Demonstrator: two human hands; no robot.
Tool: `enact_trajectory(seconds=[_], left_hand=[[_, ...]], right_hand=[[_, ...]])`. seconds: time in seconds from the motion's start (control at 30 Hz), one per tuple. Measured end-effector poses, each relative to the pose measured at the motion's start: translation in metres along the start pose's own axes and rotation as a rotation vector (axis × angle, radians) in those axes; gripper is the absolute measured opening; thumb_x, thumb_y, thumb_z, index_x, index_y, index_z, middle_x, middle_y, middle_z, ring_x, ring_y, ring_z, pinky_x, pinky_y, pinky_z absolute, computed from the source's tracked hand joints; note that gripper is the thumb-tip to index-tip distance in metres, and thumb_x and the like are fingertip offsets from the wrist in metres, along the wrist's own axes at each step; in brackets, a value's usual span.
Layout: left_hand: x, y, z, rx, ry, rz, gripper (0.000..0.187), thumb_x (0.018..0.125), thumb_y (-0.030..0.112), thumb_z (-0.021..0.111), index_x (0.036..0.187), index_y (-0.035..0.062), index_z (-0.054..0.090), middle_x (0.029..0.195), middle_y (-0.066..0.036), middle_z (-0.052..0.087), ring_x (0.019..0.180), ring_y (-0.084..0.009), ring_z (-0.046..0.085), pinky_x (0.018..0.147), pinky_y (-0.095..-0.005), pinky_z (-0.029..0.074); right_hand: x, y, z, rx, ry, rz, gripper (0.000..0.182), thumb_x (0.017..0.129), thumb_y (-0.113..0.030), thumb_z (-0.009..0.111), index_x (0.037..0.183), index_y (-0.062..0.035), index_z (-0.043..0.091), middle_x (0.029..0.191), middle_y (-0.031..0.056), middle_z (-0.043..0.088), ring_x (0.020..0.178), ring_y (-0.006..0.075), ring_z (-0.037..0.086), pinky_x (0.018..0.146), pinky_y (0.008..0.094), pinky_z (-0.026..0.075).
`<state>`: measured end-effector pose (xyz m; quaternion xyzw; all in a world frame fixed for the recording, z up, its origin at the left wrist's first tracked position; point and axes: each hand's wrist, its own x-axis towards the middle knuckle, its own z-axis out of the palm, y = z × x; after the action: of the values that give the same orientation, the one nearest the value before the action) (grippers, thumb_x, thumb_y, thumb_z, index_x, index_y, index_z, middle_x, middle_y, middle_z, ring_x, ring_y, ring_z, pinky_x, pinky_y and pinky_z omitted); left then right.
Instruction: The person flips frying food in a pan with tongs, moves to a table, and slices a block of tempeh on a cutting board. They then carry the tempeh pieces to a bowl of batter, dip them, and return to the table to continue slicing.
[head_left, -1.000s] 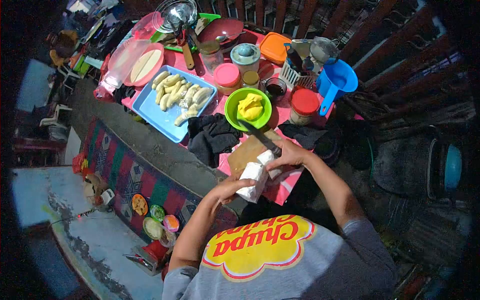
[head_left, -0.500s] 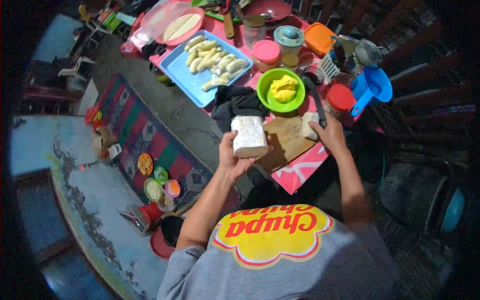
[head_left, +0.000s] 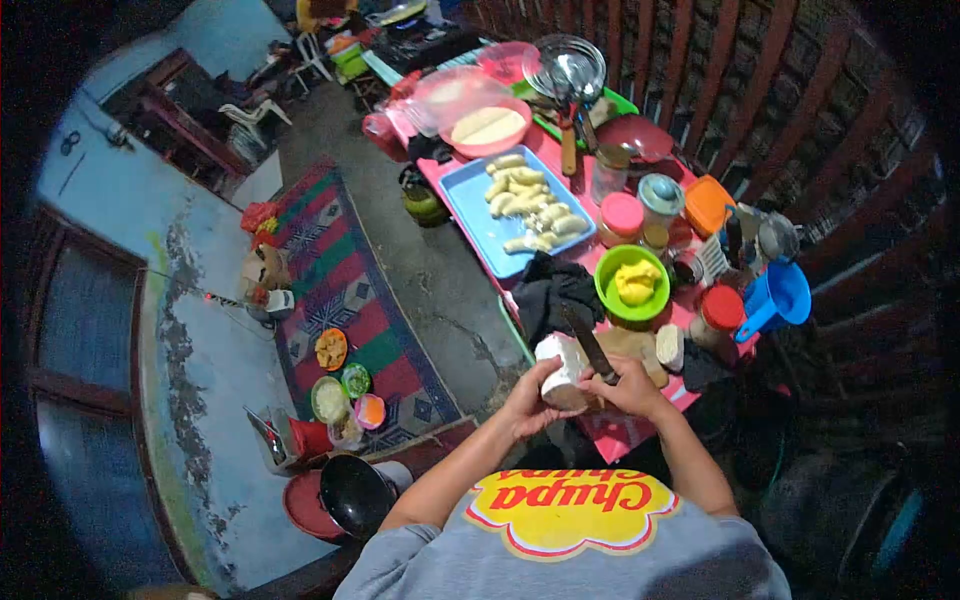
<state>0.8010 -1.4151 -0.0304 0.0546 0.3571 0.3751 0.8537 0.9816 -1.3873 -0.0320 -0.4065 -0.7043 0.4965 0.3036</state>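
My left hand [head_left: 532, 402] is wrapped round a white block of tempeh [head_left: 562, 362], its beige cut end facing me. My right hand [head_left: 635, 388] grips a dark-bladed knife [head_left: 588, 340], fingertips right at the side of the tempeh. The blade points away from me across the block's right side. Behind my right hand, a wooden cutting board [head_left: 632, 350] lies on the table, partly hidden. A smaller cut piece of tempeh [head_left: 670, 347] sits at its right edge. Close behind the tempeh is a crumpled black cloth [head_left: 550, 292].
A green bowl [head_left: 605, 290] holds a yellow lump. Beyond it, a blue tray [head_left: 465, 200] carries peeled bananas. Jars, including a red-lidded jar [head_left: 722, 308], and a blue dipper [head_left: 780, 295] crowd the right. Bowls and a black wok [head_left: 355, 500] are at lower left.
My right hand has let go of the small tempeh piece on the board and brought the knife to the block. The view has swung, showing more at the left.
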Motion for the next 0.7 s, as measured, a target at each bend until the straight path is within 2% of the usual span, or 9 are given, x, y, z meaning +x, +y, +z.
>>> enact_trajectory(seconds=[0.1, 0.17, 0.23, 0.3, 0.5, 0.57, 0.6, 0.63, 0.7], left_hand=[[-0.010, 0.001, -0.002, -0.033, -0.007, 0.027, 0.039, 0.082, 0.031, 0.048, 0.113, 0.0076, 0.041, 0.104, -0.010, 0.053, 0.090, -0.0234, 0.056, 0.076, -0.0440, 0.048], [-0.011, -0.003, -0.010, -0.039, 0.002, 0.046, 0.037, 0.082, 0.029, 0.050, 0.111, 0.0073, 0.043, 0.105, -0.010, 0.053, 0.089, -0.0236, 0.056, 0.076, -0.0443, 0.048], [-0.004, -0.006, -0.018, -0.088, 0.103, 0.029, 0.036, 0.078, 0.028, 0.054, 0.106, 0.0061, 0.047, 0.100, -0.010, 0.055, 0.091, -0.0230, 0.054, 0.080, -0.0450, 0.045], [-0.008, -0.004, -0.007, -0.044, 0.206, 0.154, 0.030, 0.077, 0.030, 0.056, 0.098, 0.0096, 0.051, 0.095, -0.008, 0.056, 0.084, -0.0202, 0.056, 0.078, -0.0434, 0.047], [0.004, 0.010, -0.026, -0.058, 0.294, 0.267, 0.032, 0.075, 0.031, 0.057, 0.099, 0.0109, 0.049, 0.094, -0.009, 0.055, 0.083, -0.0215, 0.056, 0.072, -0.0428, 0.049], [-0.005, 0.028, -0.019, -0.199, 0.400, 0.313, 0.035, 0.075, 0.031, 0.056, 0.102, 0.0109, 0.046, 0.098, -0.011, 0.052, 0.085, -0.0251, 0.055, 0.070, -0.0439, 0.049], [-0.009, 0.037, -0.016, -0.214, 0.417, 0.364, 0.038, 0.076, 0.032, 0.055, 0.104, 0.0095, 0.044, 0.100, -0.013, 0.051, 0.088, -0.0282, 0.054, 0.071, -0.0457, 0.049], [-0.011, 0.046, -0.021, -0.251, 0.423, 0.394, 0.038, 0.076, 0.034, 0.054, 0.103, 0.0093, 0.044, 0.099, -0.013, 0.051, 0.089, -0.0281, 0.054, 0.071, -0.0460, 0.049], [-0.010, 0.063, -0.041, -0.247, 0.324, 0.456, 0.043, 0.076, 0.038, 0.054, 0.105, 0.0098, 0.044, 0.103, -0.014, 0.050, 0.092, -0.0298, 0.053, 0.073, -0.0467, 0.048]], right_hand=[[0.003, -0.004, 0.006, 0.050, -0.029, 0.004, 0.017, 0.069, -0.016, 0.067, 0.079, -0.0033, 0.061, 0.076, 0.0072, 0.061, 0.071, 0.0145, 0.057, 0.066, 0.0289, 0.044], [0.006, -0.007, 0.011, -0.097, 0.016, -0.075, 0.026, 0.070, -0.018, 0.063, 0.091, -0.0033, 0.059, 0.078, 0.0138, 0.060, 0.073, 0.0254, 0.059, 0.066, 0.0316, 0.045], [0.009, -0.012, 0.023, -0.226, 0.076, -0.105, 0.029, 0.069, -0.017, 0.062, 0.095, -0.0043, 0.057, 0.080, 0.0142, 0.059, 0.074, 0.0271, 0.058, 0.065, 0.0335, 0.045], [0.015, -0.016, 0.034, -0.468, 0.222, -0.146, 0.035, 0.069, -0.016, 0.061, 0.101, -0.0064, 0.053, 0.083, 0.0150, 0.056, 0.076, 0.0305, 0.056, 0.063, 0.0372, 0.045], [0.029, -0.026, 0.040, -0.489, 0.183, -0.064, 0.036, 0.073, -0.023, 0.057, 0.104, -0.0070, 0.051, 0.091, 0.0159, 0.057, 0.084, 0.0317, 0.055, 0.070, 0.0378, 0.045], [0.021, -0.037, 0.034, -0.526, 0.205, -0.122, 0.033, 0.076, -0.025, 0.056, 0.098, -0.0005, 0.054, 0.089, 0.0171, 0.058, 0.082, 0.0295, 0.057, 0.067, 0.0366, 0.045], [0.017, -0.054, 0.024, -0.447, 0.077, 0.024, 0.046, 0.079, -0.033, 0.053, 0.109, 0.0014, 0.048, 0.103, 0.0219, 0.054, 0.092, 0.0294, 0.055, 0.077, 0.0364, 0.044], [0.017, -0.052, 0.021, -0.446, 0.060, 0.041, 0.046, 0.079, -0.033, 0.053, 0.109, 0.0014, 0.048, 0.103, 0.0219, 0.054, 0.092, 0.0294, 0.055, 0.077, 0.0364, 0.044], [0.006, -0.028, 0.020, -0.327, -0.118, 0.142, 0.066, 0.077, -0.043, 0.051, 0.130, -0.0135, 0.023, 0.101, 0.0231, 0.053, 0.096, 0.0351, 0.052, 0.081, 0.0416, 0.041]])
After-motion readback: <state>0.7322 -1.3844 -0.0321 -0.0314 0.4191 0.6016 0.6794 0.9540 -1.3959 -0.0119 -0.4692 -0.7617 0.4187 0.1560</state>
